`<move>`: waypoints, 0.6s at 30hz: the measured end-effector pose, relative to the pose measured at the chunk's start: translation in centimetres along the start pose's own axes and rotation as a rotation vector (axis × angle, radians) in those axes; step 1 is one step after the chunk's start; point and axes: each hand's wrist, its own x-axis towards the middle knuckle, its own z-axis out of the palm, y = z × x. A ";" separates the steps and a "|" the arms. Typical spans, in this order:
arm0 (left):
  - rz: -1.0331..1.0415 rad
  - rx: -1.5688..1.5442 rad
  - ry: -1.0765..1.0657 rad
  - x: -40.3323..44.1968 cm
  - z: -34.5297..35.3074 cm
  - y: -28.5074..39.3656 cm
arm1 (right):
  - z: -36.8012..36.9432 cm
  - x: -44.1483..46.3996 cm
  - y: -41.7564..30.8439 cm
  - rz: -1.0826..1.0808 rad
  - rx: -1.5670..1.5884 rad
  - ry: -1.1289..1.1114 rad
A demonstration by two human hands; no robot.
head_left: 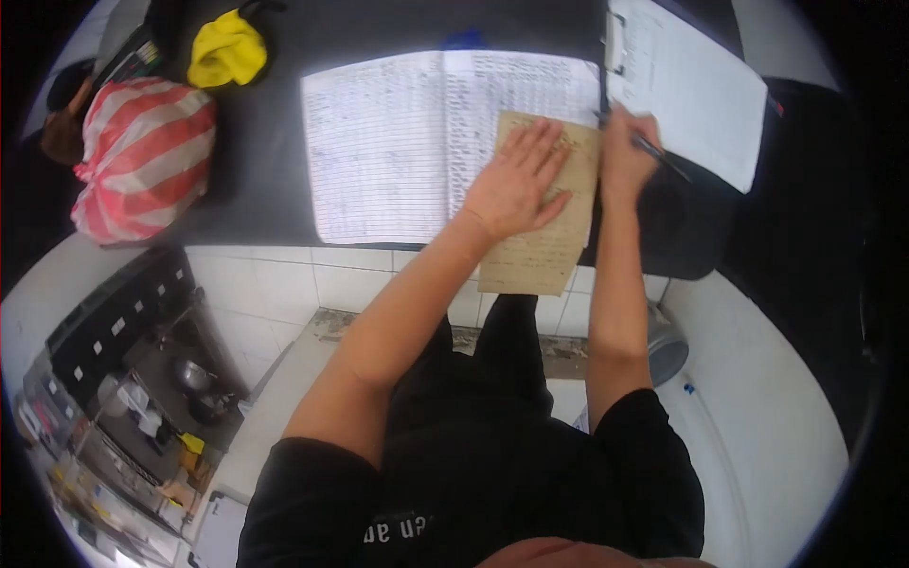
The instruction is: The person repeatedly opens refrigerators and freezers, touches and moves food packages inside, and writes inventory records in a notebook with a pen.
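My left hand (519,180) lies flat with fingers spread on a sheet of brown paper (535,251) that bears handwriting. The brown sheet rests over the right page of an open ruled notebook (379,151), and its lower end hangs past the table edge. Both notebook pages are filled with writing in rows. My right hand (627,156) is closed around a dark pen (674,167), at the right edge of the notebook. Just beyond that hand lies a clipboard (701,104) with white paper under its metal clip.
On the dark table (260,170), a red-and-white striped plastic bag (147,161) stands at the left, with a yellow cloth-like item (227,49) behind it. Something blue (466,40) lies behind the notebook. Below left are shelves with assorted items, and a round grey object (668,355) is under the table's right side.
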 end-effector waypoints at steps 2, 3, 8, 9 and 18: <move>-0.023 0.018 -0.003 -0.1 -0.1 -0.1 | -2.3 0.0 0.8 0.081 0.079 0.020; -0.015 -0.004 0.003 -0.2 -0.1 -0.1 | -3.0 0.0 -0.6 0.155 0.128 0.037; -0.012 -0.026 0.013 -0.1 -0.4 0.2 | -5.2 -0.3 1.1 0.191 0.054 -0.013; -0.014 -0.025 0.015 -0.1 -0.4 0.2 | -5.0 -0.4 1.2 0.189 0.055 -0.016; -0.016 -0.015 -0.015 0.0 -0.5 0.3 | -4.8 -0.3 2.2 0.141 -0.030 -0.050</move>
